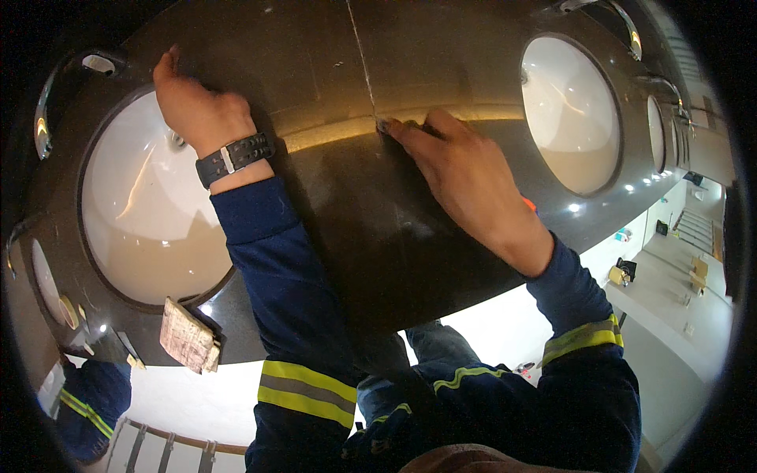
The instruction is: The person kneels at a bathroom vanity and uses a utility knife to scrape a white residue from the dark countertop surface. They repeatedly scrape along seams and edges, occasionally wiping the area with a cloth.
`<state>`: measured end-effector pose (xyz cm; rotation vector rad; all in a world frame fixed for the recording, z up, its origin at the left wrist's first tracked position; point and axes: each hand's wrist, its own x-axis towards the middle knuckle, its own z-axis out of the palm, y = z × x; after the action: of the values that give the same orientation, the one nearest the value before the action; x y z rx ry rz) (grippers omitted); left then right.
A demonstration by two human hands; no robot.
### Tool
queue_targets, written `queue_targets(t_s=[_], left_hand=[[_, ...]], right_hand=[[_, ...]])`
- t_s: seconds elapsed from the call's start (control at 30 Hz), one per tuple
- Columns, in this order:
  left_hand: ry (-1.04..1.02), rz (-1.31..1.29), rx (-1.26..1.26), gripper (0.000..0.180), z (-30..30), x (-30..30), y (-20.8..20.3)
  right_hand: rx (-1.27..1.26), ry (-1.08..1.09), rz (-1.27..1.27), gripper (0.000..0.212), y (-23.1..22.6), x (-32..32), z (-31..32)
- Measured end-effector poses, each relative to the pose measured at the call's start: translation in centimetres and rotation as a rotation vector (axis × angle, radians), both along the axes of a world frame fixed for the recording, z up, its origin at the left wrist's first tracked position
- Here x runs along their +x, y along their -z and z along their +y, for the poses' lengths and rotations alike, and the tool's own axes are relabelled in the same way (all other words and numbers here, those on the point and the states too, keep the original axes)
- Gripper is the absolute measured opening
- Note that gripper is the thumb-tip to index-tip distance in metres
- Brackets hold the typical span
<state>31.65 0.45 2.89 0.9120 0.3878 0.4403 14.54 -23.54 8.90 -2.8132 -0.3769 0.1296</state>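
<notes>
My right hand [465, 169] is closed in a pinch, its fingertips at a pale seam [361, 55] running across the dark glossy countertop [426, 236]. Something small and greyish shows at those fingertips, too small to name. My left hand [201, 114] reaches over the rim of the left white oval sink [150, 213], with a black watch [235, 160] on the wrist. One digit stretches up and away; the other fingers are mostly hidden, and nothing shows in that hand.
A second oval sink [572, 114] is at the right, with chrome taps [627, 31] behind. A stained, folded pad [188, 335] lies on the front edge at left, near thin tools [128, 347]. Another person's sleeve [91, 402] is at lower left. A bit of orange [530, 205] shows behind my right wrist.
</notes>
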Motion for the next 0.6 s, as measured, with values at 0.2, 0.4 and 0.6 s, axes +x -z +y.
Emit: queue_targets(t_s=[0.2, 0.4, 0.6], left_hand=[[-0.024, -0.036, 0.043, 0.034, 0.5, 0.1, 0.7], [-0.035, 0.008, -0.048, 0.031, -1.0, -0.6, -1.3], [-0.049, 0.022, -0.036, 0.031, -0.6, -0.5, -1.0]], right_hand=[[-0.023, -0.016, -0.049, 0.043, 0.2, 0.2, 0.2], [-0.001, -0.018, -0.078, 0.045, 0.8, 1.3, 0.5], [-0.007, -0.008, -0.055, 0.044, 0.6, 1.3, 0.2]])
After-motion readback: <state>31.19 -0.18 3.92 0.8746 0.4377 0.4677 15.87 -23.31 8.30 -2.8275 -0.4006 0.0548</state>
